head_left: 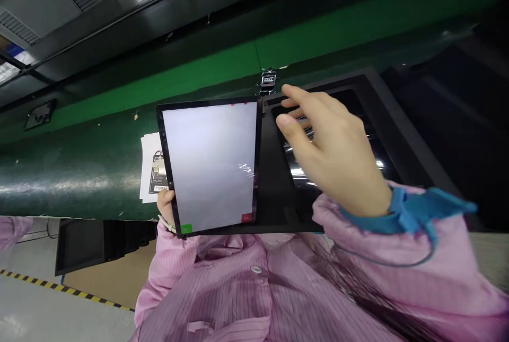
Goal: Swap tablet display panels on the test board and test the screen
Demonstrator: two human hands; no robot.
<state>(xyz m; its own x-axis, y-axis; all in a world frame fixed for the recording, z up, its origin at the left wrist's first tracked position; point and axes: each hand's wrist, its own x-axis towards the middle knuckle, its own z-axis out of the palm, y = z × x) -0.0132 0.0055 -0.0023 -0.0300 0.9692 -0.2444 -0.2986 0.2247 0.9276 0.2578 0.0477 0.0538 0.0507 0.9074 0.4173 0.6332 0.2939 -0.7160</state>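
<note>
My left hand (pixel 166 207) grips the lower left edge of a tablet (pixel 210 164), its thumb on the frame and its other fingers hidden behind. The tablet's screen is lit plain white, with a green box at the lower left and a red box at the lower right. To the right, my right hand (pixel 332 143) hovers with fingers bent and apart, holding nothing. Under it lies a dark glossy panel (pixel 382 146) in a black tray (pixel 401 124). A blue wrist strap (pixel 409 209) with a cord is around my right wrist.
Printed sheets (pixel 147 172) lie left of the tablet on the green bench (pixel 79 172). A small black-and-silver counter-like device (pixel 268 81) sits behind the tablet. Farther left is a small dark object (pixel 40 114). Black trays (pixel 83 246) stand below the bench's front edge.
</note>
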